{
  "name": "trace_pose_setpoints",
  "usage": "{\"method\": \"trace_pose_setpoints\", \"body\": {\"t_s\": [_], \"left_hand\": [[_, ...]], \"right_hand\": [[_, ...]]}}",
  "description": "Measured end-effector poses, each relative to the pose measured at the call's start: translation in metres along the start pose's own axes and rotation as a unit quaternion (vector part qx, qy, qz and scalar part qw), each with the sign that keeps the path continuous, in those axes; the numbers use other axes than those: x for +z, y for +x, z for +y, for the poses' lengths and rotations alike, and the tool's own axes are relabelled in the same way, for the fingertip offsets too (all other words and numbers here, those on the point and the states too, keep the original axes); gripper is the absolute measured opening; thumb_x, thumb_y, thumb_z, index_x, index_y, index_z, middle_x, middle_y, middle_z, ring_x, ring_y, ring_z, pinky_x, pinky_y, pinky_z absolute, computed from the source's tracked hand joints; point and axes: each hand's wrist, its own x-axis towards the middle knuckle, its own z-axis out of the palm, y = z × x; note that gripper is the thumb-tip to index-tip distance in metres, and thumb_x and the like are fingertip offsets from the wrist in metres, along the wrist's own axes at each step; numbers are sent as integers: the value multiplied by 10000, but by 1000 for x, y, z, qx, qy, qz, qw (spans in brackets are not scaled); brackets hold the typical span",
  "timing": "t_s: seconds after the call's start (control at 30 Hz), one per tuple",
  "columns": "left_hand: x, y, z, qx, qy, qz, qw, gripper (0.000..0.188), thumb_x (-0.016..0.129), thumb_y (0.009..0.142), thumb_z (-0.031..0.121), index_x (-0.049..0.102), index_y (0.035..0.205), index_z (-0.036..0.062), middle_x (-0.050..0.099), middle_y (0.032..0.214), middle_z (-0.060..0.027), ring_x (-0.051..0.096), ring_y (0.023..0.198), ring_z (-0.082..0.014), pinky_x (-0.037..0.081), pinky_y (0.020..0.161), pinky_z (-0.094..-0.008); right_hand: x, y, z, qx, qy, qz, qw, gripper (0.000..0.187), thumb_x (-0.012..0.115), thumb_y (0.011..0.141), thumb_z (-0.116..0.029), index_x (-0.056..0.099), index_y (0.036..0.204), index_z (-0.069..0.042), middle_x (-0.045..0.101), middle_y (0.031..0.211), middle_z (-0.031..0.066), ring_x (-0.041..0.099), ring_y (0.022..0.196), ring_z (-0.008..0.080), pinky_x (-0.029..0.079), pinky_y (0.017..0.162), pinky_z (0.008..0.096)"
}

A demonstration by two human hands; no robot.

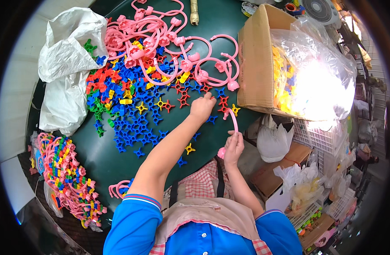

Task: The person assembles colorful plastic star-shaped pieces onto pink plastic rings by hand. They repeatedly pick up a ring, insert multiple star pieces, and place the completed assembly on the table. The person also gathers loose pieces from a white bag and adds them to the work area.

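Note:
My right hand (234,148) is closed around a pink tube (234,119), which curves upward from my fingers. A pink flower-shaped end (221,153) sticks out beside that hand. The tube's upper tip lies close to red star-shaped connectors (223,102); whether it touches them I cannot tell. My left hand (202,108) reaches over the dark green table (178,142), its fingers pinched together at the edge of the connector pile, near other red star connectors (184,95). What those fingertips hold, if anything, is hidden. Blue star connectors (139,127) spread out left of my left forearm.
Pink tubes with flower ends (156,34) lie tangled at the back. A cardboard box (256,63) with yellow pieces stands at the right, a white sack (71,46) at the left. A bundle of threaded pink tubes (69,178) hangs at the lower left.

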Motion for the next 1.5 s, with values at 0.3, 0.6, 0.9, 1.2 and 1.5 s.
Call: {"method": "trace_pose_setpoints", "body": {"t_s": [0.3,0.6,0.9,1.2,1.5], "left_hand": [[-57,-82,-54,-326,-731,-44,598,253,695,934,116,631,1172,57,718,1038,-75,728,987,-225,625,647,-265],[-97,-170,-45,-86,-961,22,263,607,565,1015,252,292,1551,166,377,1542,-201,400,1411,-340,294,1182,-545],[-107,-265,-248,-339,91,358,865,462,666,847,131,558,1289,51,547,1211,-219,580,1026,-375,483,893,-427],[-92,-268,-261,-387,-246,209,864,335,728,805,37,585,1108,35,664,1001,-153,685,904,-297,557,776,-384],[-105,-224,-164,-268,-850,249,378,231,682,939,104,640,1159,46,713,1084,-83,690,988,-174,573,857,-312]], "right_hand": [[46,13,-29,155,239,-62,957,449,386,1089,-397,360,729,-131,234,553,-63,187,432,40,138,403,238],[71,-44,1,403,250,-216,853,516,354,1051,-566,353,705,-183,226,532,-65,164,406,51,123,370,222],[99,-72,18,553,163,-278,769,502,476,1018,-548,363,673,-201,208,512,-75,172,405,47,120,375,222],[168,-40,-3,403,145,-319,846,461,408,1067,-476,361,727,-169,222,517,-66,188,409,41,126,376,221],[213,-53,-6,367,257,-280,849,512,344,1063,-538,316,690,-189,200,530,-69,148,416,55,123,386,232]]}}
